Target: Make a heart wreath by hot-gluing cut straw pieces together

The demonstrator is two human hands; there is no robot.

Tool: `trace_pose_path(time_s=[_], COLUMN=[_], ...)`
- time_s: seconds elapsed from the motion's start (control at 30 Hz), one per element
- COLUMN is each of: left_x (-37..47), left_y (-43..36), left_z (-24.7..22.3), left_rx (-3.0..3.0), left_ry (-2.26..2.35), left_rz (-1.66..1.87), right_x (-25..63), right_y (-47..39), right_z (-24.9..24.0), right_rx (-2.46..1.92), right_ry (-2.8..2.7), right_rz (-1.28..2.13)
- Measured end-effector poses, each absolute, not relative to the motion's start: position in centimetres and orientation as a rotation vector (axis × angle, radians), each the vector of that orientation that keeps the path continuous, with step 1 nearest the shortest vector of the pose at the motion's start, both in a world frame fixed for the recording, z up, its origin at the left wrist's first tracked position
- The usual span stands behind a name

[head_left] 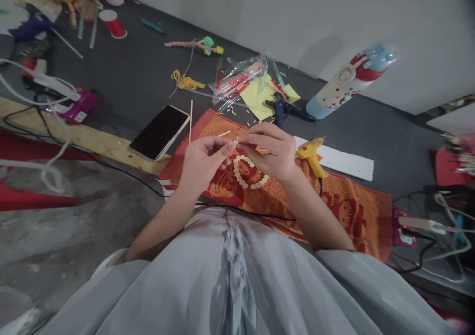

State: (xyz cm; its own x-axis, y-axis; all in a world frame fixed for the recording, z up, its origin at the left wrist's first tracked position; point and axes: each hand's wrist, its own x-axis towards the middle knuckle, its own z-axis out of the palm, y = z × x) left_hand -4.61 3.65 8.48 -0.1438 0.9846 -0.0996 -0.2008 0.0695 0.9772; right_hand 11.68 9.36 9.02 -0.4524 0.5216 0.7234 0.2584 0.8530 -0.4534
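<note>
Above the orange towel, my left hand (203, 164) pinches a small cream-coloured piece (236, 142) between thumb and finger. The fingertips of my right hand (272, 152) close on the same piece from the other side; its exact shape is too small to make out. Just below, a curved chain of little cream pieces (241, 175) lies on the towel (218, 184), partly hidden by my right hand. A yellow glue gun (313, 158) lies right of my right hand. Thin pale sticks (191, 122) lie beyond my left hand, near a phone (159, 132).
Blue cutters (282, 108) rest on yellow paper (256, 100) beside plastic-wrapped sticks (237, 82). A patterned bottle (345, 85) stands near the wall. Yellow string (187, 81) and a red spool (113, 24) lie farther left. A black cable (245, 210) crosses the towel's near side.
</note>
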Motion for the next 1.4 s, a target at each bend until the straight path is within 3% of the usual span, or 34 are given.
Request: trace_pose_path(time_s=[0.47,1.07,1.4], left_x=[-4.5,-5.4,-4.5], left_y=[3.7,4.7,4.8], left_z=[8.5,9.7,9.5], left_rx=[0.909,0.41,0.491], left_ry=[1.195,0.805,0.893], left_rz=[1.319,1.119,1.298], right_x=[11.8,13.3,11.1], right_y=[9.2,9.7,8.9], right_z=[8.9,10.3,10.1], right_rx=[-0.555,-0.696,-0.679], right_ry=[-2.043,-1.727,-1.972], right_rz=[0.371,0.809,0.368])
